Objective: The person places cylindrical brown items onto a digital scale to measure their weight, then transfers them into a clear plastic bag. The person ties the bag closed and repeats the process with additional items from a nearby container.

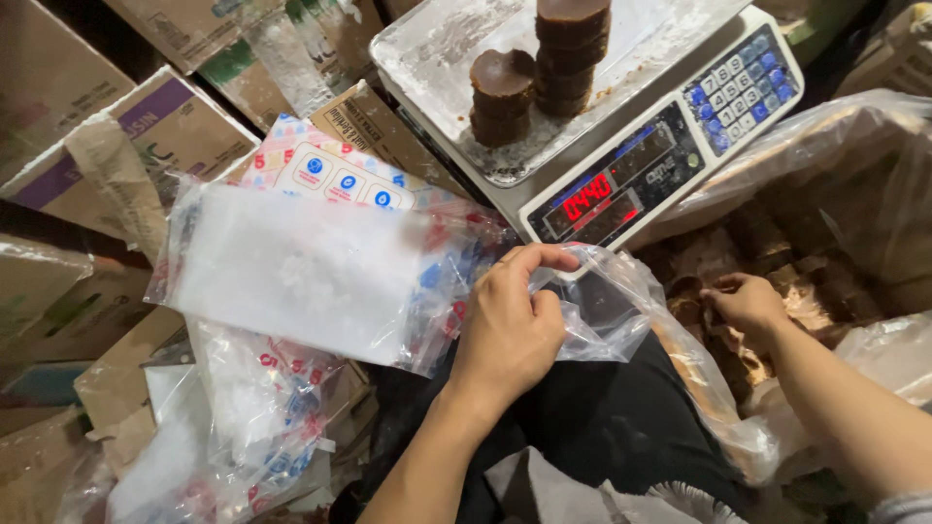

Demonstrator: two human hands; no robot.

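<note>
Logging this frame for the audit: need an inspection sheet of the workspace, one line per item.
Surface: scale tray, smeared, holds two stacks of brown discs.
Job's things: clear bag; more brown discs in large sack.
Clutter: packs of clear bags, cardboard boxes.
Grips: left hand pinches the clear bag's mouth; right hand reaches into the sack, fingers curled.
Cables: nothing seen.
Surroundings: scale display lit; dark cloth on lap.

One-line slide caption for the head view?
Left hand pinches a clear plastic bag while right hand reaches into bagged brown blocks beside a digital scale.
</note>
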